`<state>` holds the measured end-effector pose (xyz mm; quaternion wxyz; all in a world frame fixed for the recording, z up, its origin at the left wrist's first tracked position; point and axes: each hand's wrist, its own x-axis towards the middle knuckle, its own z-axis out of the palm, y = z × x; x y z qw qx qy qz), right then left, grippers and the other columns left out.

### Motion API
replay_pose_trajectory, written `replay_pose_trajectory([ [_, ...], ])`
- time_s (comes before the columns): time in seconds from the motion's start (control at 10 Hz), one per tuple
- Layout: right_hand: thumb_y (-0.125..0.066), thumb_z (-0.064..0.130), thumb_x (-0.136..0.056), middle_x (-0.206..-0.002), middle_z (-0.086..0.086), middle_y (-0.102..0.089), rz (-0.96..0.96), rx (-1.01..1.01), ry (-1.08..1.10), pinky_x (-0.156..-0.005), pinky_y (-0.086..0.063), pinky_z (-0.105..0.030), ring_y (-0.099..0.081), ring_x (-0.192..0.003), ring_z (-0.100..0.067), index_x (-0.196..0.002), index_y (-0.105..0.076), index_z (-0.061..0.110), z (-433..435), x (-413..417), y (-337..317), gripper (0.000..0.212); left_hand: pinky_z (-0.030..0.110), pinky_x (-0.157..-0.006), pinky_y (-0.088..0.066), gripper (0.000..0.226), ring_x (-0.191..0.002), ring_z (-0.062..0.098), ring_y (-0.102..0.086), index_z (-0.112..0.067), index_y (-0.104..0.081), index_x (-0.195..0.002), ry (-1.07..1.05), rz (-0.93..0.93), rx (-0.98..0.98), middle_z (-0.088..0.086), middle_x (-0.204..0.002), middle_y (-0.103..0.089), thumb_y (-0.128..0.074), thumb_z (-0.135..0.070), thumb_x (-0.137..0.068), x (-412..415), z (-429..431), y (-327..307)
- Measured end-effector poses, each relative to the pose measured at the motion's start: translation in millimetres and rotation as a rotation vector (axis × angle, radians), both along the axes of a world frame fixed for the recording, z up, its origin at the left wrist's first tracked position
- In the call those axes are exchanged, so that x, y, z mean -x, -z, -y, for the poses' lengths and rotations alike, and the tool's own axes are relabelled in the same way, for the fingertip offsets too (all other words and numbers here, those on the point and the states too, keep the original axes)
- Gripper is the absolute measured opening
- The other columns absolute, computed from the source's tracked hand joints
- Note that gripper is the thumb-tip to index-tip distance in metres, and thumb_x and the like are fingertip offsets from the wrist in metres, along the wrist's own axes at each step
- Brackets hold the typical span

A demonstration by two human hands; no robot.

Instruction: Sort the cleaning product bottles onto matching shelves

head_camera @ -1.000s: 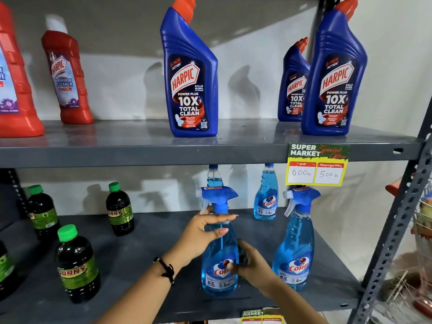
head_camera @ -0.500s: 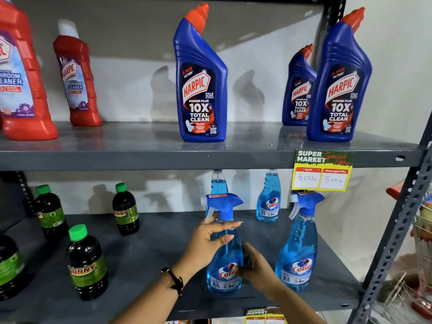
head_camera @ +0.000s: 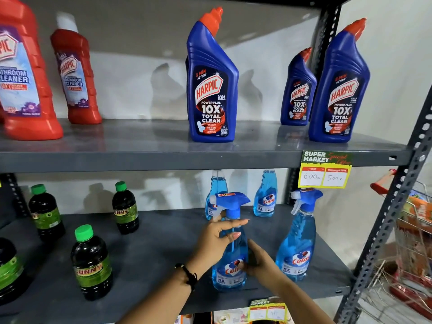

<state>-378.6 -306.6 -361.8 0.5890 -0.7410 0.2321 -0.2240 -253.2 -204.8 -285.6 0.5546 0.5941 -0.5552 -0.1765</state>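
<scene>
The fingers (head_camera: 233, 235) of the left hand (head_camera: 215, 239) curl around the neck of a blue Colin spray bottle (head_camera: 230, 265) just under its trigger head, the thumb out of sight behind it. The right hand (head_camera: 259, 263) presses against the lower right side of the same bottle, its fingers wrapped behind the body, so both hands grip it. The bottle stands upright on the lower shelf (head_camera: 163, 242), at lower centre of the frame; it is clear plastic filled with blue liquid, with a blue trigger sprayer and a white and red label.

Four Colin bottles show in all: the held one, a second trigger bottle (head_camera: 297, 249) just to its right, and two without trigger heads (head_camera: 265, 195) further back near the wall. On the left of the lower shelf stand five dark bottles with green caps (head_camera: 92, 265), one cut off by the frame edge.

The upper shelf (head_camera: 140, 157) carries three blue Harpic bottles (head_camera: 211, 85) with orange caps at centre and right, and two red Harpic bathroom cleaner bottles (head_camera: 74, 73) at upper left. A yellow price tag (head_camera: 325, 171) hangs from the upper shelf edge at right.
</scene>
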Motion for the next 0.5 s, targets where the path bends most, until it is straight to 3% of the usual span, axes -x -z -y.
replay_pose_trajectory([
  [0.3, -0.057, -0.007, -0.081, -0.113, -0.006, -0.068, 0.016, -0.047, -0.007, -0.094, -0.052, -0.043, -0.064, -0.107, -0.021, -0.111, -0.053, 0.019, -3.6, 0.5, 0.5, 0.04, 0.02, -0.105, -0.039, 0.053, -0.124, 0.001, -0.041, -0.058, -0.056, -0.104, -0.009, 0.104, -0.017, -0.026, -0.125, -0.043, -0.062, -0.009, -0.083, -3.7, -1.1, 1.1],
  [0.4, -0.063, 0.001, -0.079, -0.117, -0.005, -0.066, 0.015, -0.03, 0.017, -0.097, -0.051, -0.044, -0.063, -0.108, -0.02, -0.121, -0.048, 0.015, -7.6, 2.1, 3.1, 0.046, 0.018, -0.108, -0.031, 0.06, -0.133, -0.006, -0.023, -0.063, -0.045, -0.109, 0.026, 0.146, -0.052, -0.032, -0.135, -0.026, -0.062, -0.011, -0.084, -4.1, -9.5, 5.0],
  [0.5, -0.07, -0.001, -0.074, -0.119, 0.001, -0.059, 0.059, -0.004, 0.188, -0.089, -0.055, -0.03, -0.064, -0.101, -0.011, -0.124, -0.043, 0.021, -16.6, 7.8, -2.1, 0.061, -0.001, -0.102, -0.017, 0.061, -0.129, -0.019, -0.008, -0.068, -0.036, -0.111, 0.091, 0.227, -0.07, -0.038, -0.139, -0.005, -0.061, -0.018, -0.084, -7.5, -28.1, 12.0],
])
